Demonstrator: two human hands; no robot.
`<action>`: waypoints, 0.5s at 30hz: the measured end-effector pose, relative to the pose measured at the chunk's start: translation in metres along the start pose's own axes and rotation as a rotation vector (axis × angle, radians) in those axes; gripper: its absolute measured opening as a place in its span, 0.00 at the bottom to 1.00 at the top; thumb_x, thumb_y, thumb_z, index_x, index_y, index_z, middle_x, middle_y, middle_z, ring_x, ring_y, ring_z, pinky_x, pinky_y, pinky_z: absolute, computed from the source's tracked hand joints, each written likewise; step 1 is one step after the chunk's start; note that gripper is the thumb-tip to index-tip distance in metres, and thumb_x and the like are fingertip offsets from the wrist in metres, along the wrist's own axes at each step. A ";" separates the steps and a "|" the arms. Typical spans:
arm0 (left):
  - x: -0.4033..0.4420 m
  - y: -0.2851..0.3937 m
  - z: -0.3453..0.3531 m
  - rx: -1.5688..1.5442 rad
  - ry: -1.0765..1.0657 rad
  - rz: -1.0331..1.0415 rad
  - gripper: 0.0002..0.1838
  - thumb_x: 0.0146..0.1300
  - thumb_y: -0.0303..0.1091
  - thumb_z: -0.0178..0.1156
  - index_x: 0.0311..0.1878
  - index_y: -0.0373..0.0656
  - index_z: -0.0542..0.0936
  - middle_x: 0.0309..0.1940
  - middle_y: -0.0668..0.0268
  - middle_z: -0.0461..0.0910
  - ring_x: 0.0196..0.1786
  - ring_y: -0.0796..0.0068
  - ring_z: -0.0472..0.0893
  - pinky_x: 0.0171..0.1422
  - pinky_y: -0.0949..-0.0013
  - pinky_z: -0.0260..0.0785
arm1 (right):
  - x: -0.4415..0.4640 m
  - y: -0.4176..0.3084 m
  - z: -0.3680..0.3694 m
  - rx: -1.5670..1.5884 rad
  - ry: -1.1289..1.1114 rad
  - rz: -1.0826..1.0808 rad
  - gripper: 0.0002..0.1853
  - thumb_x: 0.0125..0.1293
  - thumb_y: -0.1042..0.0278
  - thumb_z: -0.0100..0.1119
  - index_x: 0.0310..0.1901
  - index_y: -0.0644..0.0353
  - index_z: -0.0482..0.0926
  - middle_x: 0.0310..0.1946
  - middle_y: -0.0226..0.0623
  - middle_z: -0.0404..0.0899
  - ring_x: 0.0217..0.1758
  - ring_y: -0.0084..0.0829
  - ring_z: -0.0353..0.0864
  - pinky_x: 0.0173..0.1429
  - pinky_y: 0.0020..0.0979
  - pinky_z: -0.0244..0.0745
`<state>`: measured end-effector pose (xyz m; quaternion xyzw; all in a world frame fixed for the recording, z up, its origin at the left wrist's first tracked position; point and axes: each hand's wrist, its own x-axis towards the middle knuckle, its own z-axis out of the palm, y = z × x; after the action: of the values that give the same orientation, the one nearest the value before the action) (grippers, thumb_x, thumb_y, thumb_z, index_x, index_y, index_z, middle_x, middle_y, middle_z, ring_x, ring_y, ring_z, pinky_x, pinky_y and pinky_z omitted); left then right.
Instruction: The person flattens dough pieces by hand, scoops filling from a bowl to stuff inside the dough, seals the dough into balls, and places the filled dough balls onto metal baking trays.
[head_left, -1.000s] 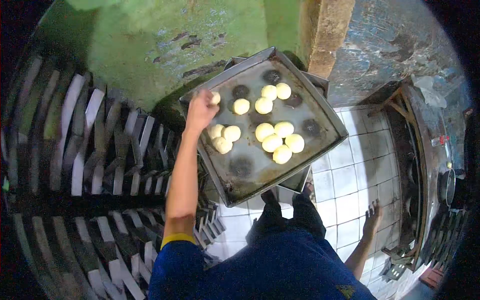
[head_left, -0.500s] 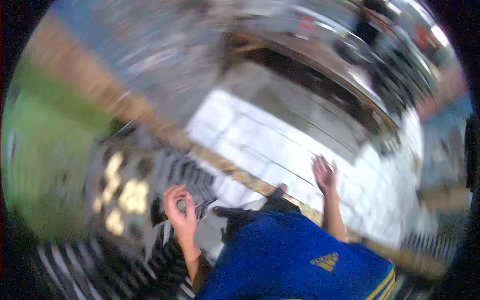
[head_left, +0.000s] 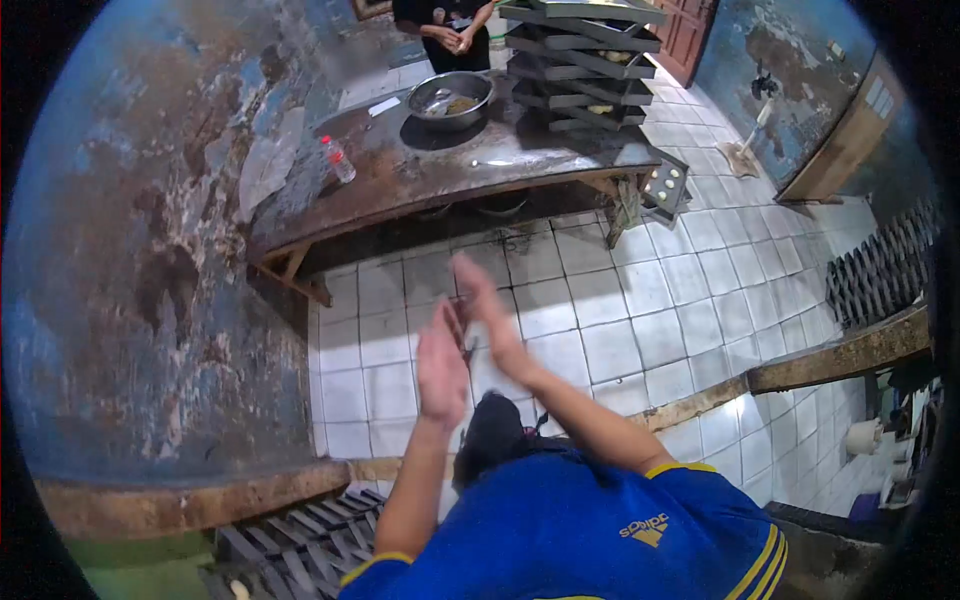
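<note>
Over the tiled floor (head_left: 540,300), my left hand (head_left: 442,365) and my right hand (head_left: 490,318) are raised close together with palms turned toward each other. Both have their fingers stretched out, and nothing shows in either. The right hand is slightly blurred. Beyond them stands a worn table (head_left: 390,185) with a large metal bowl (head_left: 450,122) holding some brown stuff, a bottle with a red cap (head_left: 339,162) and a small white piece (head_left: 383,106).
A co-worker (head_left: 455,40) stands behind the table, hands together. Stacked trays (head_left: 580,70) rise at its right end; a tray with pale balls (head_left: 663,188) sits lower beside it. A raised ledge (head_left: 700,400) crosses the floor. Dark racks (head_left: 290,545) stand lower left.
The view has swung from the tray of dough balls by the green wall to the table. My left hand has left the dough ball it was touching; both hands have come close together.
</note>
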<state>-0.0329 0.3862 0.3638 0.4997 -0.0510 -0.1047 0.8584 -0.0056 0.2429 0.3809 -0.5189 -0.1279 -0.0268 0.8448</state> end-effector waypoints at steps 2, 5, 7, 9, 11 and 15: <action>0.063 0.019 0.055 -0.196 -0.044 -0.100 0.47 0.81 0.70 0.32 0.89 0.44 0.46 0.89 0.54 0.45 0.90 0.56 0.44 0.92 0.54 0.32 | 0.024 0.008 -0.014 -0.549 -0.067 -0.248 0.39 0.84 0.39 0.39 0.85 0.57 0.56 0.87 0.49 0.51 0.90 0.51 0.47 0.89 0.50 0.44; 0.151 0.037 0.083 -0.291 -0.229 -0.058 0.50 0.78 0.74 0.33 0.89 0.46 0.45 0.90 0.55 0.42 0.91 0.58 0.40 0.92 0.53 0.28 | 0.094 0.029 -0.096 -0.919 -0.100 -0.480 0.39 0.84 0.40 0.43 0.84 0.59 0.57 0.88 0.50 0.47 0.91 0.52 0.44 0.89 0.52 0.43; 0.196 0.046 0.113 -0.309 -0.316 0.046 0.51 0.77 0.75 0.34 0.89 0.46 0.45 0.90 0.55 0.42 0.91 0.59 0.39 0.92 0.52 0.27 | 0.119 0.044 -0.156 -1.206 -0.113 -0.362 0.40 0.84 0.37 0.44 0.84 0.61 0.58 0.89 0.48 0.42 0.91 0.52 0.42 0.89 0.53 0.44; 0.245 0.054 0.141 0.041 -0.394 0.387 0.51 0.77 0.75 0.35 0.89 0.47 0.45 0.90 0.54 0.42 0.91 0.59 0.36 0.91 0.47 0.23 | 0.134 0.109 -0.229 -0.900 -0.178 0.235 0.42 0.84 0.34 0.39 0.86 0.59 0.53 0.89 0.45 0.43 0.91 0.47 0.44 0.89 0.51 0.44; 0.294 0.032 0.154 0.397 -0.388 0.616 0.47 0.79 0.70 0.38 0.88 0.45 0.51 0.89 0.51 0.45 0.91 0.53 0.41 0.91 0.44 0.27 | 0.166 0.029 -0.202 -0.136 0.099 0.372 0.43 0.85 0.33 0.35 0.87 0.57 0.47 0.89 0.41 0.43 0.90 0.41 0.45 0.89 0.48 0.45; 0.410 -0.099 0.092 1.042 -0.428 0.708 0.42 0.78 0.62 0.47 0.87 0.49 0.59 0.88 0.46 0.49 0.89 0.43 0.48 0.89 0.37 0.36 | 0.246 -0.041 -0.232 0.062 0.200 0.354 0.44 0.85 0.32 0.34 0.87 0.58 0.46 0.88 0.44 0.45 0.90 0.41 0.47 0.89 0.46 0.48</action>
<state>0.3352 0.1660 0.3162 0.7705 -0.4251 0.1249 0.4583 0.2686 0.0403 0.3775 -0.5020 0.0489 0.0747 0.8603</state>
